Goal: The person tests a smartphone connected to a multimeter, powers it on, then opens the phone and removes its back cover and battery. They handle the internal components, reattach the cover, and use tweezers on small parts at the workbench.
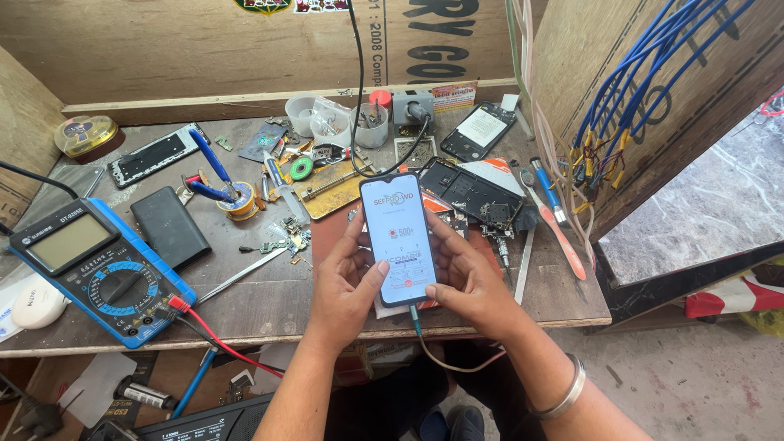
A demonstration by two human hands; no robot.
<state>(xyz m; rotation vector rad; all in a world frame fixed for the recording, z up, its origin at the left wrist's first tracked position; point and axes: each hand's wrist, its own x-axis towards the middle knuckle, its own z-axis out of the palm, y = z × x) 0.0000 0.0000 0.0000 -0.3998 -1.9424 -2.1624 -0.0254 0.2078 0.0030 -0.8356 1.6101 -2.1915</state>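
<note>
At the centre of the frame both hands are cradling a smartphone [398, 238] with a lit white screen. The left hand [347, 290] is keeping its grip curled around the phone's left edge, thumb pressing the glass; the right hand [471, 282] is clasping the right edge. A cable [441, 357] is hanging from the phone's base. A blue multimeter [94, 268] is lying on the bench [269, 298] at left.
</note>
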